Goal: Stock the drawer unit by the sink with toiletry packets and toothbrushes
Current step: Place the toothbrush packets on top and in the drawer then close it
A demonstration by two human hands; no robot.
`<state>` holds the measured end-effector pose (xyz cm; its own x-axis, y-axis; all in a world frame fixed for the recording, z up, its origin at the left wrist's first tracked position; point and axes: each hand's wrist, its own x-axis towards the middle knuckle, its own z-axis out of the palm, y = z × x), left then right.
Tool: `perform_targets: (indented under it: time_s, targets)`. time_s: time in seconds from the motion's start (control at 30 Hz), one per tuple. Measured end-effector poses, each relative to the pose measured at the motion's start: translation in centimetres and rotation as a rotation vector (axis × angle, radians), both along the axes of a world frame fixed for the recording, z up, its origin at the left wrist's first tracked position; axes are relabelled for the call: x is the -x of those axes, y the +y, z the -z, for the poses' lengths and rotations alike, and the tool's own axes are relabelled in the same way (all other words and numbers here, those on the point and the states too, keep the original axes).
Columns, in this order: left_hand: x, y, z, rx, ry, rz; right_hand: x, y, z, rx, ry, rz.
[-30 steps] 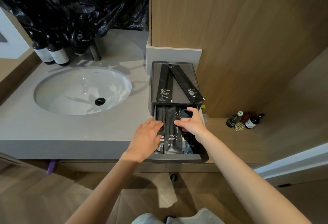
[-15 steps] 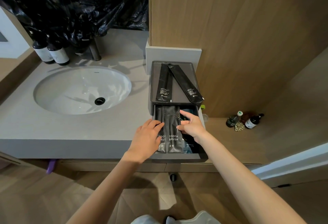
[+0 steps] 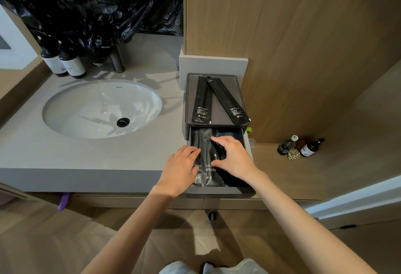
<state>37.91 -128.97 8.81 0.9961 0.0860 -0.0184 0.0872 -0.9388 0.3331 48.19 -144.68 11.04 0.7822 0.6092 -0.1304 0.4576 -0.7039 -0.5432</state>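
A dark grey drawer unit [image 3: 238, 78] stands on the counter right of the sink, its drawer [image 3: 217, 190] pulled out toward me. Two long black packets [image 3: 201, 102] lie crossed on its lid. Inside the drawer lie two black toothbrush packets [image 3: 209, 143] side by side, with a hairbrush [image 3: 215, 138] and dark blue items further right. My left hand [image 3: 181, 169] rests flat on the left toothbrush packet. My right hand [image 3: 235, 157] hovers over the drawer's middle with spread, bent fingers touching the contents; what lies under it is hidden.
The white oval sink [image 3: 102, 109] sits left in the grey counter [image 3: 86, 156]. Two dark bottles [image 3: 63, 61] and a tap [image 3: 118, 61] stand behind it under black plastic sheeting [image 3: 97, 2]. A wood panel [image 3: 303, 35] rises right; small bottles [image 3: 300, 147] stand on the lower wooden ledge.
My right hand has moved back toward me and slightly left over the drawer contents, its fingers now spread wider. My left hand has stayed on the left packet.
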Motion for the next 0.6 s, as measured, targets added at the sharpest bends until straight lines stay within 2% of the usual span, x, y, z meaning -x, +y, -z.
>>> perform_targets:
  time_s: [0.07, 0.13, 0.37, 0.6]
  targets:
    - [0.1, 0.0, 0.1, 0.007, -0.009, -0.002, 0.2, -0.4, -0.3, 0.107, 0.028, -0.182]
    - [0.1, 0.0, 0.0, 0.009, -0.017, -0.001, 0.3, -0.5, -0.2, 0.208, 0.058, -0.272]
    - [0.1, 0.0, 0.2, 0.017, -0.025, 0.002, 0.3, 0.2, 0.8, 0.323, 0.009, -0.272]
    - [0.1, 0.1, 0.2, 0.031, -0.041, 0.003, -0.2, -0.5, -0.1, 0.230, 0.081, -0.264]
